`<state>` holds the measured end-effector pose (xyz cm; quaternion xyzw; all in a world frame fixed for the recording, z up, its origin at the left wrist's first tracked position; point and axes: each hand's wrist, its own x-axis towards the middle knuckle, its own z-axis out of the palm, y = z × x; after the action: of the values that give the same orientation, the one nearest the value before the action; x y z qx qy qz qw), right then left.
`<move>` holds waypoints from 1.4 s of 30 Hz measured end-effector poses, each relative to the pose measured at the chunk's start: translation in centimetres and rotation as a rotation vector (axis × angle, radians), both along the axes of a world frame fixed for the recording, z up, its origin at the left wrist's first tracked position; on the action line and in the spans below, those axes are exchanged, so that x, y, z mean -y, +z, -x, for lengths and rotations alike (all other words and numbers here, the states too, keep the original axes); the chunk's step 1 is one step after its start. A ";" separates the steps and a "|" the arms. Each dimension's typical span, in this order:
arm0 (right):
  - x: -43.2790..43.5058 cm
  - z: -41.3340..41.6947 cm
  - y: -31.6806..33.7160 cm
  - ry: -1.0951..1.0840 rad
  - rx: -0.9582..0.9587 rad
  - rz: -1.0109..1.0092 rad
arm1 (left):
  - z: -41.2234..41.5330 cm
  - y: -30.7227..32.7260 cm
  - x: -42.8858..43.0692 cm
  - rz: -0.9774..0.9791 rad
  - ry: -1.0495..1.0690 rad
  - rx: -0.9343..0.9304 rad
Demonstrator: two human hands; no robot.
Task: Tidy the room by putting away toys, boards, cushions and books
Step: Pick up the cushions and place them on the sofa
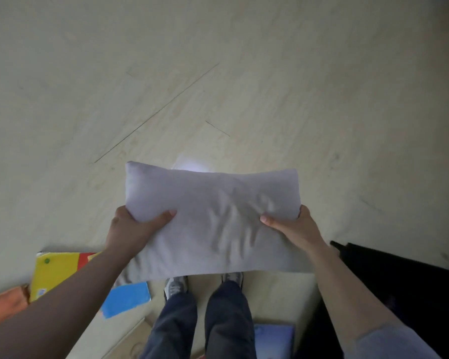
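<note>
Navy trousers (226, 320), grey shoes (175, 286), grey sleeve (389, 343)

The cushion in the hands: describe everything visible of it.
The cushion is a pale grey-lilac rectangle of soft-looking fabric, plump, with creases towards its right side. It is held up above the floor, long side across, in front of the person. The left hand grips its left edge and the right hand grips its right edge, both thumbs on top.

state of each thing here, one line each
cushion: held in both hands, creased on its right half
left hand: grips the cushion's left edge
right hand: grips the cushion's right edge
yellow board: lying flat on the floor, partly behind the left arm
blue book: lying flat on the floor
</note>
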<state>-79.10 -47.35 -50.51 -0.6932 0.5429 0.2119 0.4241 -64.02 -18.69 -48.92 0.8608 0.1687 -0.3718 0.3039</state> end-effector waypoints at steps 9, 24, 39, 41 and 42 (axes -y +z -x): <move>-0.8 13.4 11.8 -0.389 0.077 0.050 | 4.2 11.6 6.8 -0.024 -0.379 0.008; -2.2 38.8 21.7 -1.064 0.052 0.156 | 21.9 19.1 24.3 0.081 -1.011 0.073; -17.4 53.3 27.6 -1.745 -0.031 0.230 | 42.8 23.6 30.5 0.183 -1.700 0.125; -20.2 53.4 27.9 -1.841 -0.065 0.233 | 45.0 24.0 30.3 0.208 -1.806 0.115; -21.1 53.5 28.0 -1.874 -0.071 0.238 | 45.8 24.0 30.3 0.220 -1.842 0.110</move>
<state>-132.56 -26.23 -22.49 -0.0065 0.9095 -0.2509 0.3314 -109.77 -48.98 -24.88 0.6380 -0.6324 -0.4388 -0.0238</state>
